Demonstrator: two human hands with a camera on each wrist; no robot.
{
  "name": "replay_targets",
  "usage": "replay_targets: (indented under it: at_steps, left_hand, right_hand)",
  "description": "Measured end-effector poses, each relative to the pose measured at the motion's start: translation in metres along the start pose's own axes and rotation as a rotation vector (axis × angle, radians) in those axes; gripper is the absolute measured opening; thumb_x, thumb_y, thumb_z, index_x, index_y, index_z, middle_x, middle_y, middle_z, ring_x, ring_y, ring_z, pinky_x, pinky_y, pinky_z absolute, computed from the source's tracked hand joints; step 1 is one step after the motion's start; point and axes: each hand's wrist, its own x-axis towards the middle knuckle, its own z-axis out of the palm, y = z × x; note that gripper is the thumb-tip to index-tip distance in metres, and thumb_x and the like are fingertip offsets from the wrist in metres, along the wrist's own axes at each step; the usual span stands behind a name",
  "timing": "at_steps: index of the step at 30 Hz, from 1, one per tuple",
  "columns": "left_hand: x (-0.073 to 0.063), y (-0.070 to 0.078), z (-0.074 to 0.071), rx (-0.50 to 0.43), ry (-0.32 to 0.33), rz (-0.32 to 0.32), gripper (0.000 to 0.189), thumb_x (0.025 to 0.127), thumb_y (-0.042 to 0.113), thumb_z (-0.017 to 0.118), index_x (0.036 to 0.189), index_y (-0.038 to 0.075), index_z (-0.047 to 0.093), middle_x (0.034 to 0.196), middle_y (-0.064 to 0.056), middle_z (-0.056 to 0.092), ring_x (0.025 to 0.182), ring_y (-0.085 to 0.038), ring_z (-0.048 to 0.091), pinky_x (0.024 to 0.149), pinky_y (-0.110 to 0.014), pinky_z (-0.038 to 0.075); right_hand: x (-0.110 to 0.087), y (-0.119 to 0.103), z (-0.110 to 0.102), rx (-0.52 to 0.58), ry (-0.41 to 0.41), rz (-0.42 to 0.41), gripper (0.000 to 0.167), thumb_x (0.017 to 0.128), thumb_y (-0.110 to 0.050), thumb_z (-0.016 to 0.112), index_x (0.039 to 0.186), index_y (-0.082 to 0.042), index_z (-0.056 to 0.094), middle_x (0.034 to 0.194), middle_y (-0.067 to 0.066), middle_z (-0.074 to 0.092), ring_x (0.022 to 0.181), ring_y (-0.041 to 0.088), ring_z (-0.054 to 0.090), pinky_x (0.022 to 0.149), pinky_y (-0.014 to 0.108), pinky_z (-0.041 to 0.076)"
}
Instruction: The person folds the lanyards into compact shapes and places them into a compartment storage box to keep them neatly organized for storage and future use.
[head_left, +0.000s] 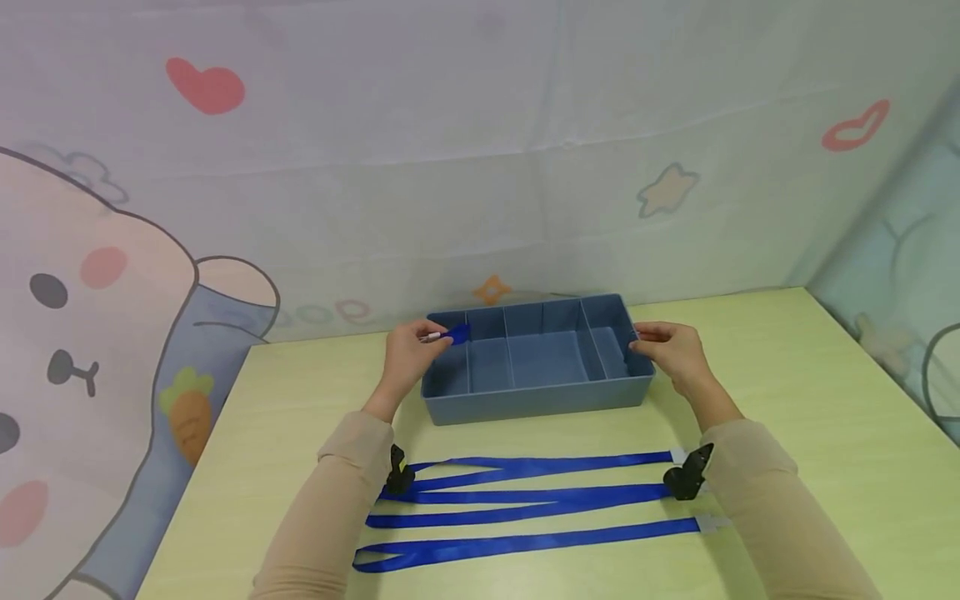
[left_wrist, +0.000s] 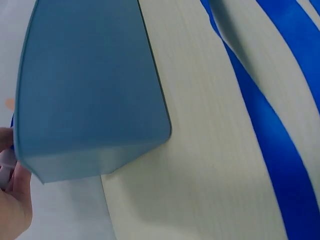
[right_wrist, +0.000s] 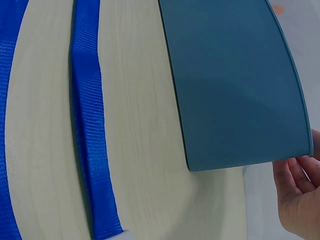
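"What does the box look like from where you stand?"

"The box point(head_left: 540, 405) is greyish blue, long and open-topped, with dividers cutting it into compartments. It sits on the pale yellow counter point(head_left: 247, 467), toward twelve o'clock from the person, close by the printed cloth point(head_left: 420, 167)."

"And the left hand point(head_left: 407, 357)?"

"At ten o'clock on the box, above the end compartment. Its fingers are closed in a pinch on a small blue piece point(head_left: 459, 334) with a whitish end point(head_left: 430, 337) poking out toward nine o'clock. Too small for me to say exactly what it is."

"The right hand point(head_left: 677, 354)?"

"Over at three o'clock, gripping the end wall's rim, thumb on the inner side and fingers curled outside."

"Those blue straps point(head_left: 525, 544) too?"

"Three of them, flat on the counter at six o'clock from the box, running roughly nine to three. They're looped or forked at the nine o'clock side; at least two show pale ends point(head_left: 707, 523) at three, partly behind the right sleeve point(head_left: 772, 500)."
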Motion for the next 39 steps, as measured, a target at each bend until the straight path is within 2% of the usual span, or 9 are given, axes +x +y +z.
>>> replay_targets:
  at_steps: [6,9,13,16,21,23,29,35,39]
  left_hand:
    - [0.001,-0.005,0.007,0.011,0.142,-0.033,0.01,0.079,0.006,0.072,0.086,-0.001,0.07,0.091,-0.016,0.068,0.086,-0.027,0.067,0.07,-0.034,0.056]
    - [0.001,-0.004,0.011,0.101,0.175,0.03,0.008,0.077,0.005,0.073,0.083,0.0,0.07,0.086,-0.015,0.069,0.081,-0.027,0.068,0.071,-0.038,0.055]
    - [0.001,0.004,0.014,0.296,0.145,0.077,0.009,0.075,0.009,0.075,0.081,0.003,0.072,0.081,-0.011,0.07,0.074,-0.025,0.067,0.069,-0.039,0.052]
    - [0.001,0.007,0.016,0.388,0.113,0.068,0.009,0.075,0.011,0.076,0.081,0.006,0.072,0.08,-0.008,0.07,0.072,-0.024,0.066,0.066,-0.041,0.05]
    - [0.0,0.001,0.02,0.393,0.09,0.101,0.007,0.075,0.01,0.075,0.081,0.005,0.073,0.078,-0.008,0.071,0.074,-0.025,0.065,0.078,-0.048,0.04]
    - [0.0,-0.001,0.021,0.383,0.082,0.123,0.007,0.075,0.009,0.076,0.081,0.005,0.073,0.078,-0.009,0.071,0.075,-0.026,0.064,0.079,-0.05,0.037]
    - [0.001,-0.003,0.02,0.489,0.078,0.228,0.01,0.071,0.011,0.081,0.077,0.006,0.074,0.075,-0.007,0.07,0.071,-0.026,0.065,0.075,-0.045,0.044]
    - [0.0,0.003,0.021,0.56,0.036,0.219,0.011,0.071,0.012,0.08,0.078,0.008,0.074,0.077,-0.004,0.071,0.074,-0.027,0.064,0.081,-0.05,0.037]
    - [0.0,0.005,0.025,0.575,0.029,0.224,0.008,0.072,0.008,0.079,0.076,0.006,0.073,0.075,-0.005,0.07,0.072,-0.026,0.063,0.086,-0.051,0.038]
  right_hand:
    - [-0.001,0.001,0.002,0.002,-0.004,0.002,0.044,0.087,-0.004,0.062,0.127,0.009,0.05,0.12,0.025,0.053,0.079,-0.005,0.054,0.078,0.013,0.049]
    - [-0.001,0.001,0.002,0.004,-0.003,0.002,0.044,0.087,-0.004,0.062,0.127,0.009,0.05,0.12,0.024,0.054,0.079,-0.005,0.054,0.078,0.013,0.049]
    - [-0.001,0.0,0.002,0.005,-0.001,0.008,0.044,0.088,-0.005,0.062,0.128,0.009,0.05,0.12,0.024,0.053,0.079,-0.004,0.054,0.077,0.013,0.049]
    - [-0.001,-0.001,0.003,0.007,0.002,0.007,0.044,0.087,-0.004,0.062,0.128,0.009,0.05,0.119,0.024,0.054,0.079,-0.004,0.054,0.076,0.012,0.048]
    - [-0.002,-0.001,0.003,0.007,0.003,0.012,0.043,0.087,-0.003,0.062,0.127,0.009,0.051,0.117,0.023,0.054,0.079,-0.003,0.054,0.078,0.014,0.049]
    - [-0.002,-0.001,0.003,0.006,0.003,0.014,0.043,0.087,-0.003,0.062,0.127,0.009,0.051,0.118,0.024,0.054,0.079,-0.003,0.054,0.077,0.013,0.049]
    - [-0.003,-0.001,0.002,-0.001,0.004,0.018,0.043,0.087,-0.004,0.062,0.127,0.008,0.051,0.12,0.024,0.053,0.08,-0.003,0.054,0.077,0.012,0.049]
    - [-0.002,-0.002,0.001,-0.007,0.004,0.022,0.044,0.088,-0.005,0.063,0.128,0.007,0.051,0.121,0.023,0.053,0.08,-0.003,0.054,0.078,0.014,0.049]
    - [-0.002,-0.002,0.001,-0.004,0.003,0.029,0.044,0.088,-0.004,0.062,0.128,0.007,0.051,0.12,0.023,0.053,0.08,-0.003,0.054,0.08,0.016,0.049]
